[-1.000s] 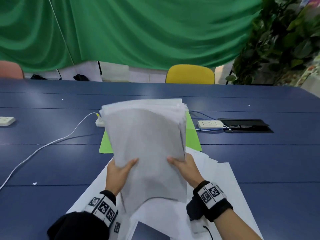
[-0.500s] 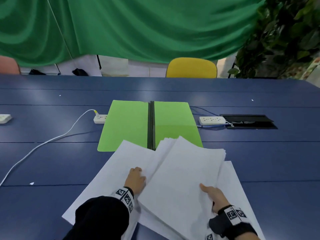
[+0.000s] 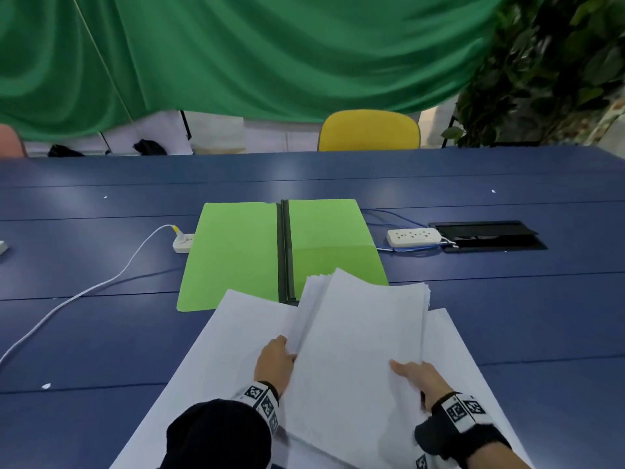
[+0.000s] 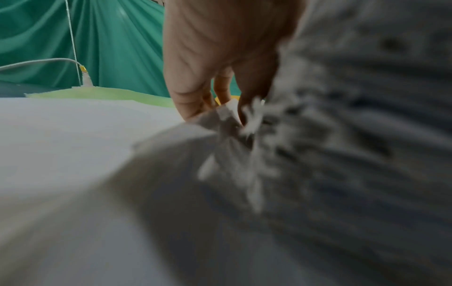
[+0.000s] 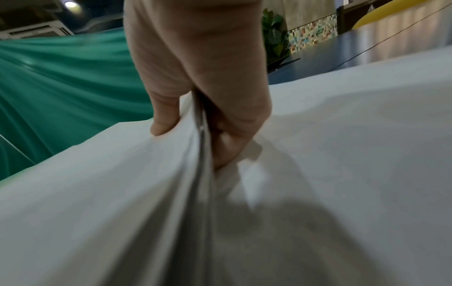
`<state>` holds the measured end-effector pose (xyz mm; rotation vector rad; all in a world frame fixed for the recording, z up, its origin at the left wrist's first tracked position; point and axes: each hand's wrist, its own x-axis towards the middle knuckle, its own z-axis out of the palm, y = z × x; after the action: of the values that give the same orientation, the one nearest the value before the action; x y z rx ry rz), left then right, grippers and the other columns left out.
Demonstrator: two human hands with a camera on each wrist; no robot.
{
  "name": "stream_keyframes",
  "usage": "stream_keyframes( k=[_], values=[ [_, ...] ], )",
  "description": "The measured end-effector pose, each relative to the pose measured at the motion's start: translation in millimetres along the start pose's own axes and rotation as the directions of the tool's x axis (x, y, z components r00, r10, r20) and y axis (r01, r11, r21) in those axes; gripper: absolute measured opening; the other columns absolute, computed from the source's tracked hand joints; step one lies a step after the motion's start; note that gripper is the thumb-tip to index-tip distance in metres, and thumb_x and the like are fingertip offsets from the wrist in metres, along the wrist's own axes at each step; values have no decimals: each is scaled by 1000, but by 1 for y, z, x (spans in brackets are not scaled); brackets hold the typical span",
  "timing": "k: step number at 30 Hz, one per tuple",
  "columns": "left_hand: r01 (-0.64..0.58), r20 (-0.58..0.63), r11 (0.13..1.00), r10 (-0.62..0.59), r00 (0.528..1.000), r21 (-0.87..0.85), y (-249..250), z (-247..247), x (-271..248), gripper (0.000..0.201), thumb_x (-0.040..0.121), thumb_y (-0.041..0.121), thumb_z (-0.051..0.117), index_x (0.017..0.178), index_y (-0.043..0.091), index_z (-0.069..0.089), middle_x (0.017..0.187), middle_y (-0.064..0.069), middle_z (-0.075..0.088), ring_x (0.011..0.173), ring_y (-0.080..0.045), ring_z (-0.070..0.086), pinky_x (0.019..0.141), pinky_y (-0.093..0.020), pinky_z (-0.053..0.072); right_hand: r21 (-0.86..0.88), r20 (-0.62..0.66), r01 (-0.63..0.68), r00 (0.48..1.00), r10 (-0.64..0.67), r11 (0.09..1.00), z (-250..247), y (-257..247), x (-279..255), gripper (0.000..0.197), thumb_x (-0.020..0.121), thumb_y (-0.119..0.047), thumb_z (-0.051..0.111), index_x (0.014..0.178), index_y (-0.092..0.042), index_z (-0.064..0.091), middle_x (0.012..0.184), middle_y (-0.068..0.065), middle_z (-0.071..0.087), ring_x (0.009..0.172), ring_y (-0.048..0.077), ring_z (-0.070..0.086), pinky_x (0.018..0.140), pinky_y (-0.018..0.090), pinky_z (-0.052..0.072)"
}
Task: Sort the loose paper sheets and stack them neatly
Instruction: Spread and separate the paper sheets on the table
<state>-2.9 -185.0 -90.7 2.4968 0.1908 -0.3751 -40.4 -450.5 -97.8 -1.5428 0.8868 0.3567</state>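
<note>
A thick stack of white sheets (image 3: 358,336) lies tilted low over loose white sheets (image 3: 236,336) spread on the blue table (image 3: 101,333). My left hand (image 3: 275,362) grips the stack's left edge; the left wrist view shows its fingers (image 4: 193,104) pinching the fanned sheet edges (image 4: 227,116). At the stack's lower right edge my right hand (image 3: 416,377) holds on, with the thumb (image 5: 164,123) on top and the fingers (image 5: 229,147) beneath the stack (image 5: 122,183). Another loose sheet (image 3: 453,353) shows under the stack on the right.
An open green folder (image 3: 236,252) with a dark spine lies just beyond the papers. A white cable (image 3: 101,286) and plug adapter (image 3: 184,242) sit to its left, a power strip (image 3: 414,236) and black table hatch (image 3: 490,233) to its right. A yellow chair (image 3: 370,130) stands behind the table.
One second ago both hands held the stack upright in front of the folder. It has since come down flat over the loose sheets, and the hands slid toward me.
</note>
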Motion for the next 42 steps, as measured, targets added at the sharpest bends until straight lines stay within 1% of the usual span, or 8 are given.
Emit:
stream_keyframes(
  k=[6, 12, 16, 22, 32, 36, 39, 42],
  values=[
    [53, 126, 997, -47, 991, -48, -5, -3, 3, 16, 90, 21, 54, 82, 11, 45, 115, -16, 61, 106, -30, 57, 78, -25, 42, -95, -125, 124, 983, -136, 988, 11, -3, 14, 42, 82, -18, 69, 114, 5, 56, 105, 19, 64, 102, 36, 59, 94, 44, 47],
    [88, 170, 985, -63, 983, -146, -6, -1, 7, 29, 98, 18, 40, 70, 11, 42, 87, -8, 55, 114, -32, 52, 75, -27, 34, -200, -57, 206, 974, -221, 958, 10, -11, 11, 41, 85, -21, 65, 121, -2, 55, 114, 17, 64, 106, 34, 59, 98, 45, 45],
    [170, 226, 924, -95, 969, -343, 12, 1, 0, 55, 100, 39, 26, 138, -2, 32, 145, -14, 36, 136, -25, 34, 106, -28, 27, -218, 62, 245, 970, -237, 945, 5, -12, 5, 39, 87, -14, 63, 122, -2, 54, 112, 15, 63, 104, 31, 60, 95, 40, 46],
    [207, 264, 887, -101, 959, -414, 3, 3, 8, 79, 82, 47, 64, 136, 2, 29, 141, -13, 41, 125, -27, 46, 104, -32, 37, -308, 162, 307, 950, -268, 901, 21, -7, 2, 43, 84, -25, 66, 123, -11, 55, 116, 7, 64, 108, 26, 59, 97, 36, 45],
    [-219, -114, 878, 188, 976, -426, 17, 4, -31, 35, 88, 14, 59, 118, 11, 42, 99, -5, 65, 90, -26, 63, 79, -34, 52, -263, 33, 289, 956, -291, 920, 25, -5, 1, 53, 75, -46, 72, 114, -11, 62, 107, 5, 68, 100, 26, 62, 93, 38, 47],
    [-371, -258, 736, 270, 928, -566, 26, -14, -61, 31, 77, 40, 56, 101, 22, 49, 76, 7, 64, 66, -15, 57, 64, -29, 47, -221, -37, 330, 938, -346, 918, 21, -18, -14, 60, 83, -46, 63, 124, -5, 47, 119, 12, 56, 106, 26, 51, 94, 36, 39],
    [-412, -311, 639, 271, 911, -650, 27, -30, -73, 32, 79, 35, 59, 106, 19, 53, 90, 12, 69, 78, -8, 64, 71, -27, 52, -5, 102, 278, 956, -276, 961, 15, -26, -15, 81, 81, -61, 57, 141, -12, 32, 142, 6, 43, 130, 25, 42, 110, 41, 30],
    [-457, -361, 579, 282, 889, -675, 29, -46, -80, 30, 82, 22, 57, 111, 19, 52, 102, 18, 68, 94, 0, 64, 79, -14, 50, 247, 401, 133, 888, -226, 960, 13, -34, -24, 73, 74, -54, 67, 130, -10, 51, 127, 11, 60, 112, 26, 61, 97, 40, 48]
  ],
)
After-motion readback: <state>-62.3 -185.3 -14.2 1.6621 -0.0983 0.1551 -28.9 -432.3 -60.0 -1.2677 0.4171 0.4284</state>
